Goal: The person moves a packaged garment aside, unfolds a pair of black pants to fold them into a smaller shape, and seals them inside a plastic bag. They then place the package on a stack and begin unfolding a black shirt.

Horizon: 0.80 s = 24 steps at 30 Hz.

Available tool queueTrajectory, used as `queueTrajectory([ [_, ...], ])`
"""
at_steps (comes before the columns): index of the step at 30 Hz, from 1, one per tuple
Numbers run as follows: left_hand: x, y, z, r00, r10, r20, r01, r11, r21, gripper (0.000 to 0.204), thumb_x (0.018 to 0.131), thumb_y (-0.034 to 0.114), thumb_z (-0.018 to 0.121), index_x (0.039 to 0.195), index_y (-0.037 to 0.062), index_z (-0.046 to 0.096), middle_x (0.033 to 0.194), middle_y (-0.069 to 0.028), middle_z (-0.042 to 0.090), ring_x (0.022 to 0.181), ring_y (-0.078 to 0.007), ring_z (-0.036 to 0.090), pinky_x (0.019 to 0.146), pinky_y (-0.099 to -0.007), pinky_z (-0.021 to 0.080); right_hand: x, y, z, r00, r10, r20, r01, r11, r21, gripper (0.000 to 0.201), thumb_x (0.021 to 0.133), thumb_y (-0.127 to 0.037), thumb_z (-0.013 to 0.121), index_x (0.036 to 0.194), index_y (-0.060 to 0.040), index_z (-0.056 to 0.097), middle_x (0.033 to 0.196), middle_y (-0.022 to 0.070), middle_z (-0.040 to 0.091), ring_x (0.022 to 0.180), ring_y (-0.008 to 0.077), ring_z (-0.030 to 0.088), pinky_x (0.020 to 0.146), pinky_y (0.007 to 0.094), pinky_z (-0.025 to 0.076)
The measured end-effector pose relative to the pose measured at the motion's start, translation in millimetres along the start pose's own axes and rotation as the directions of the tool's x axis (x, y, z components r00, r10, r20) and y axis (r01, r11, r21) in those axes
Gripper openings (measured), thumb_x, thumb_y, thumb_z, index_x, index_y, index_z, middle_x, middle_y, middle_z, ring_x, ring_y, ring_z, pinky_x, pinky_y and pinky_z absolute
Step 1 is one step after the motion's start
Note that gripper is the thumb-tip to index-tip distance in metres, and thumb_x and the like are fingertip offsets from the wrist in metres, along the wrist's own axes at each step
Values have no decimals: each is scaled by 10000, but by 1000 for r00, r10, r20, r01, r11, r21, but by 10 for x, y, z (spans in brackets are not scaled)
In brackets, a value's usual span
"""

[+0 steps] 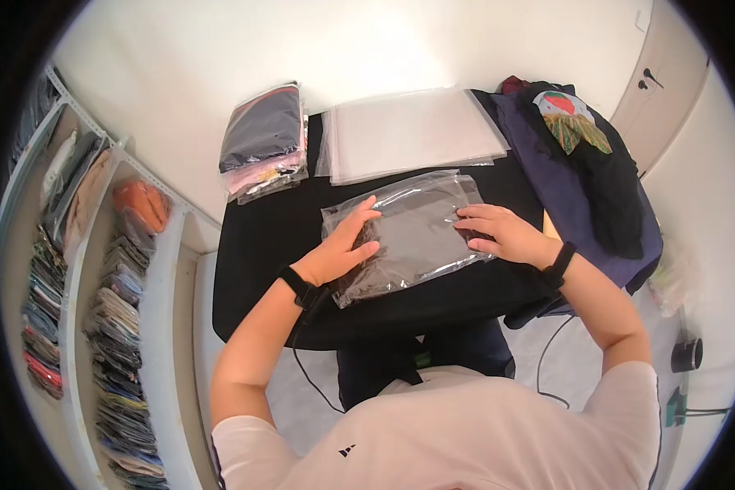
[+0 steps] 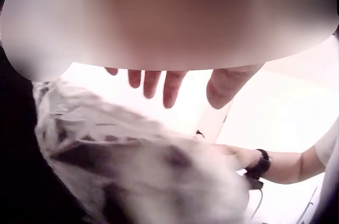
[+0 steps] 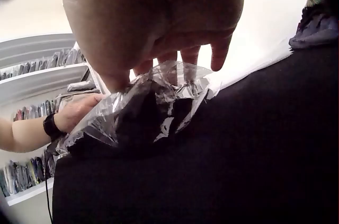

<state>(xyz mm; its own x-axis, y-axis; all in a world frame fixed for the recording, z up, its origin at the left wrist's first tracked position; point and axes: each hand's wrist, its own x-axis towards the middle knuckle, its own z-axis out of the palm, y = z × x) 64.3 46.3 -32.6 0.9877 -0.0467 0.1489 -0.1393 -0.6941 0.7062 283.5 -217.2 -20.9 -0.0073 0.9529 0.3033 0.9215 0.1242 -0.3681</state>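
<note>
A clear plastic bag with a dark, flat item inside lies slightly askew on the black-covered table. Over its left part is my left hand, thumb and fingers spread apart. In the left wrist view those fingertips hang above the blurred, crinkled plastic. My right hand rests at the bag's right edge with its fingers extended over the film. From the right wrist, the fingers reach down behind a raised, wrinkled fold of plastic.
Behind the bag lies a stack of clear empty sleeves. Bagged garments are piled at the back left. Loose dark clothes drape over the right side. Shelves of packed garments line the left; a cable hangs from the left wristband.
</note>
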Motion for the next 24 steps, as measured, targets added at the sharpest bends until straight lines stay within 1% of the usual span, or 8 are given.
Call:
queueTrajectory([
  [3,-145,194,-7,985,161,-67,-142,965,221,517,833,237,626,1266,51,412,1385,-167,351,1295,-322,325,1063,-387,272,-27,-2,30,1000,17,6,-17,1000,20,348,839,-207,608,1153,-62,564,1230,139,526,1149,317,480,978,393,382],
  [6,-372,663,212,1000,15,-8,-10,905,426,575,788,255,673,1259,46,417,1247,-177,434,1181,-342,410,993,-409,354,-48,-3,42,998,54,30,-56,996,73,359,853,-195,595,1183,-61,546,1261,150,502,1174,317,461,988,390,373],
  [8,-458,773,369,989,-54,-141,121,839,531,623,727,223,714,1243,31,424,1144,-178,467,1092,-346,453,932,-413,404,-77,46,92,998,60,16,-61,991,122,361,875,-193,574,1204,-49,532,1292,154,479,1197,304,449,998,375,364],
  [13,-449,472,479,978,-7,-208,132,793,595,588,710,114,692,1228,16,432,1157,-171,478,1078,-335,471,921,-379,421,-131,109,125,993,113,36,-118,932,343,385,912,-169,530,1265,-33,464,1304,137,473,1212,244,441,1018,335,333],
  [15,-450,423,440,983,10,-184,109,772,626,565,713,80,675,1220,9,439,1158,-168,483,1068,-330,481,914,-368,428,-152,111,120,954,269,135,-297,769,566,407,928,-160,513,1299,-28,411,1291,114,478,1207,199,434,1017,312,324],
  [17,-437,419,386,986,9,-167,94,797,597,488,738,52,642,1193,12,468,1150,-146,509,1058,-317,496,895,-358,438,-171,150,124,952,251,174,-305,741,598,414,962,-161,436,1343,-29,342,1356,81,412,1256,175,378,1056,312,267],
  [20,-403,563,206,991,2,-133,75,814,576,358,783,111,618,1115,14,526,1041,-122,564,979,-296,544,826,-361,468,-164,73,25,935,291,201,-351,688,636,470,979,-323,388,1345,-31,340,1360,101,412,1260,193,377,1056,310,267],
  [24,-407,775,-147,994,12,-105,34,903,429,245,838,175,587,1009,0,575,899,-162,591,864,-336,579,745,-388,479,-159,56,-83,953,264,151,-260,452,853,673,940,-546,308,1358,-18,317,1357,146,417,1273,214,370,1058,347,273],
])
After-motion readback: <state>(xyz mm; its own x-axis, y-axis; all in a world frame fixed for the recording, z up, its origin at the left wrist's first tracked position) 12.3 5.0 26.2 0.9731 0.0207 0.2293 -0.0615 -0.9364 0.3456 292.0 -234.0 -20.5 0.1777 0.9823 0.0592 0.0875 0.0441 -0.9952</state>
